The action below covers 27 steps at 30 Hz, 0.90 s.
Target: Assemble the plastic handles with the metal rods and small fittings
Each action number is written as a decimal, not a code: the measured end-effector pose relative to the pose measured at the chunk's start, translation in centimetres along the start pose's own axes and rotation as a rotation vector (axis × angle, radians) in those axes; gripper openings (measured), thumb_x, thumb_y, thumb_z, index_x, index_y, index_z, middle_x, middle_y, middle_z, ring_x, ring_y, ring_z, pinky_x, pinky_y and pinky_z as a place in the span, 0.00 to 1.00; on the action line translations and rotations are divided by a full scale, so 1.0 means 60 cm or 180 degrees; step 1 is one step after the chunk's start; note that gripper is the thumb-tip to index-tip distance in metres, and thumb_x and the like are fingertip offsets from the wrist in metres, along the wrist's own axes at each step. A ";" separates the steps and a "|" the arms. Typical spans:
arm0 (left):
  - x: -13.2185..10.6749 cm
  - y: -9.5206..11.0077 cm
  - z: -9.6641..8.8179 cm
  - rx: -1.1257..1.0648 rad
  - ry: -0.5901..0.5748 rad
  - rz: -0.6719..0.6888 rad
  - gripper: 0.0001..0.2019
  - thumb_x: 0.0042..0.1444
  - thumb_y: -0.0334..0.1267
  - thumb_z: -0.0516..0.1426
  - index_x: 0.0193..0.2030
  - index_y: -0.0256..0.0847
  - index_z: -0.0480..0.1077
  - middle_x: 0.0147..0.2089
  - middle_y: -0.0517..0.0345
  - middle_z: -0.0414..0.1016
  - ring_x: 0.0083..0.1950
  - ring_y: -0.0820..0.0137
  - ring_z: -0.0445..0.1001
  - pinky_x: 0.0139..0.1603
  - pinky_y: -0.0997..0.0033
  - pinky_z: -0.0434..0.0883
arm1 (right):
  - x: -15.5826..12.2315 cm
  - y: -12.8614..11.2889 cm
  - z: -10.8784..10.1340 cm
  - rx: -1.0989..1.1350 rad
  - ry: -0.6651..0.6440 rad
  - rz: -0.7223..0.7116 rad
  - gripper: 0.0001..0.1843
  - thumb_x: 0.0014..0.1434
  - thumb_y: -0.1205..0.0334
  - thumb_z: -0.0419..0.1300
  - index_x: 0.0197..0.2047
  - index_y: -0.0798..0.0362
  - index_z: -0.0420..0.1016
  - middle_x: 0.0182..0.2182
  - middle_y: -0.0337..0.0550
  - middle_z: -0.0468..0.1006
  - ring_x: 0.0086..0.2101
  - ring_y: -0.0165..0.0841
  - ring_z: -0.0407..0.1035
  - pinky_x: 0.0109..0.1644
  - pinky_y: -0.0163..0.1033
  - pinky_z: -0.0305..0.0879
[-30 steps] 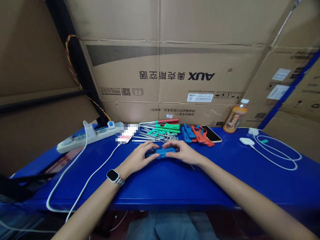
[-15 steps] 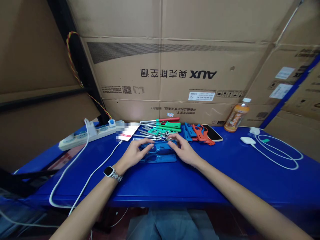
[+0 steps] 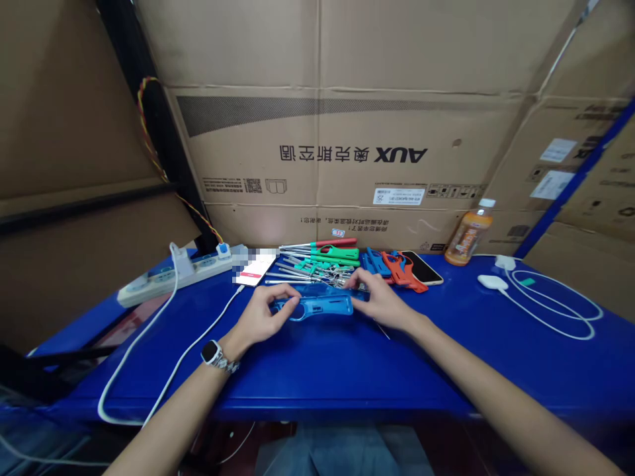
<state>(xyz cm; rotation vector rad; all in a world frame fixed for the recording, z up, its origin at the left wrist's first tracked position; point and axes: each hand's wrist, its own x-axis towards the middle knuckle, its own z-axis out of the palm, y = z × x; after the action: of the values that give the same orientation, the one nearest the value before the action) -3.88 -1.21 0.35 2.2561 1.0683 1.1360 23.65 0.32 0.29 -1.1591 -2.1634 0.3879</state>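
Note:
My left hand (image 3: 265,314) is closed on the left end of a blue plastic lighter casing half (image 3: 327,306), its thumb resting near the oval finger hole. Behind that piece lies a second blue casing half (image 3: 320,289), partly hidden. At the right end, my right hand (image 3: 380,301) has its fingers bent together; what they pinch is hidden. A thin wire-like piece (image 3: 381,330) shows below this hand. Just beyond both hands is a pile of metal lighter tubes (image 3: 292,271) with small green parts (image 3: 310,264).
Green and red lighter handles (image 3: 342,253) lie at the back, with blue casings (image 3: 377,261) and orange casings (image 3: 399,268) beside a phone (image 3: 421,268). A lit phone (image 3: 255,270) and power strip (image 3: 208,268) are left. A drink bottle (image 3: 470,235) and white cable (image 3: 565,304) are right.
The two blue casing halves, set apart front and back before, now overlap more closely. My right hand has shifted right, off the casing's end, and a thin wire-like piece now shows beneath it.

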 end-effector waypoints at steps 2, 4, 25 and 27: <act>-0.002 -0.001 0.006 0.0139 -0.0283 0.0045 0.12 0.62 0.41 0.54 0.33 0.38 0.73 0.30 0.57 0.77 0.30 0.70 0.72 0.32 0.72 0.68 | 0.016 0.017 -0.018 0.0112 0.0313 0.0131 0.11 0.58 0.55 0.63 0.39 0.51 0.67 0.38 0.43 0.76 0.39 0.37 0.69 0.44 0.43 0.63; -0.002 -0.003 0.014 0.0329 -0.0564 0.0086 0.10 0.62 0.39 0.54 0.33 0.40 0.73 0.32 0.57 0.77 0.33 0.69 0.73 0.36 0.70 0.69 | 0.038 0.033 -0.027 0.0103 0.0454 0.0226 0.12 0.57 0.54 0.63 0.38 0.50 0.66 0.36 0.42 0.75 0.36 0.36 0.69 0.41 0.42 0.63; 0.065 -0.039 0.010 0.1654 -0.0596 0.0281 0.07 0.64 0.34 0.52 0.41 0.41 0.71 0.43 0.52 0.74 0.46 0.59 0.71 0.48 0.59 0.69 | 0.111 0.045 0.024 -0.0760 0.0301 -0.0019 0.04 0.60 0.60 0.60 0.37 0.51 0.73 0.40 0.46 0.74 0.46 0.42 0.65 0.49 0.47 0.60; 0.091 -0.050 0.014 0.2043 -0.0713 0.0279 0.07 0.63 0.33 0.53 0.43 0.40 0.72 0.44 0.50 0.73 0.46 0.58 0.71 0.47 0.58 0.69 | 0.091 0.033 0.025 -0.0801 0.0278 -0.0074 0.04 0.60 0.60 0.61 0.36 0.51 0.73 0.39 0.45 0.73 0.45 0.42 0.64 0.49 0.47 0.59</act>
<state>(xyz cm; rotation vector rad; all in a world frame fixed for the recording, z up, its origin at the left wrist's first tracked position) -2.51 4.89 0.73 2.8511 1.3918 0.5884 21.72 6.00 0.27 -1.2595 -2.1915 0.0534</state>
